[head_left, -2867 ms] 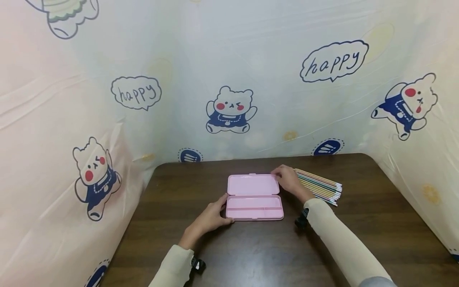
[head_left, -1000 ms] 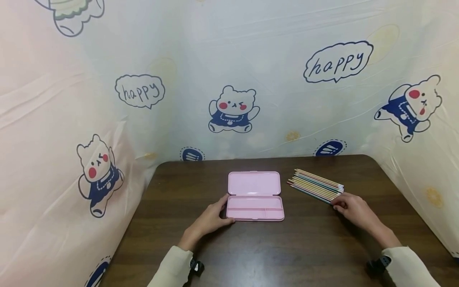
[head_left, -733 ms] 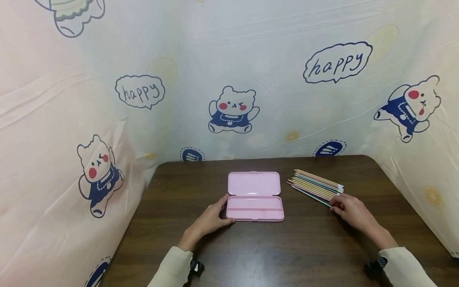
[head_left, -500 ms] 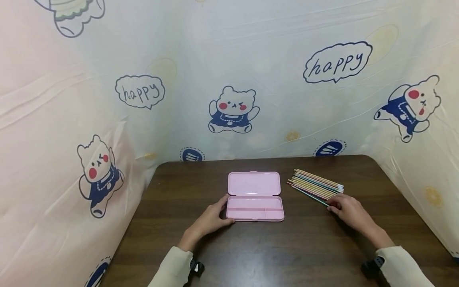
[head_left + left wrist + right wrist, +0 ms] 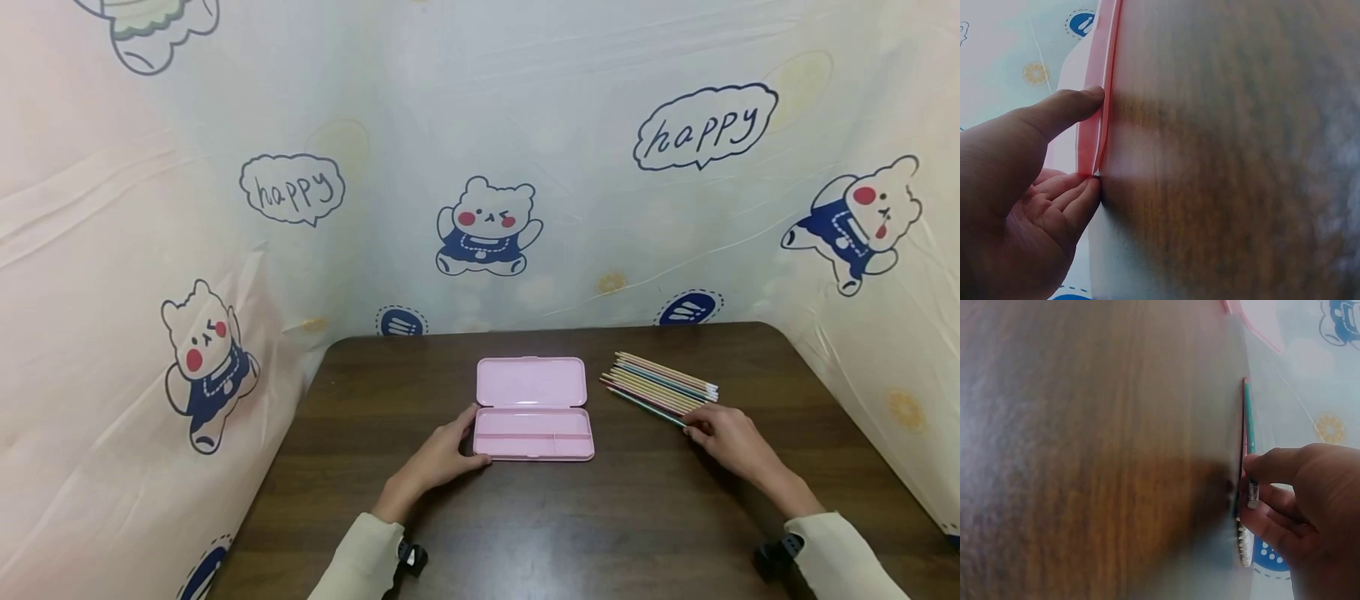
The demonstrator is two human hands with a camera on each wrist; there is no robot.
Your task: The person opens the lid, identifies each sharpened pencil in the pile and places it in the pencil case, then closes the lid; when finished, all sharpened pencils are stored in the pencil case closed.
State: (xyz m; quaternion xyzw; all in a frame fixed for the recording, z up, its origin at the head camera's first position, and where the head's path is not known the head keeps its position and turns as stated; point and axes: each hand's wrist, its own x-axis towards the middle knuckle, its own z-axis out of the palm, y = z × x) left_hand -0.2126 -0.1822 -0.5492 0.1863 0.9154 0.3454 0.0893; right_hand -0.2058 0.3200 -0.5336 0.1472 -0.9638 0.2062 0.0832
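Observation:
A pink pencil case (image 5: 534, 447) lies unfolded on the table, its lid (image 5: 531, 382) laid back at the far side. Thin dividers split its base into compartments. My left hand (image 5: 438, 454) holds the base's left end, thumb at the near edge and fingers round the corner; the left wrist view shows this grip on the pink rim (image 5: 1105, 75). To the right, several pencils (image 5: 652, 379) lie side by side at a slant, white ends toward the right. My right hand (image 5: 731, 437) pinches a green pencil (image 5: 1248, 415) near its end, along the near side of the row.
The brown wooden table (image 5: 540, 533) has rounded far corners. Behind and beside it hangs a pale curtain (image 5: 570, 167) printed with bears and the word "happy". A dark wrist camera (image 5: 780, 557) sits under the right sleeve, another under the left.
My right hand has gone from the lid's right corner to the pencils' white ends, then slid slightly left and taken the green pencil. My left hand stays at the pencil case.

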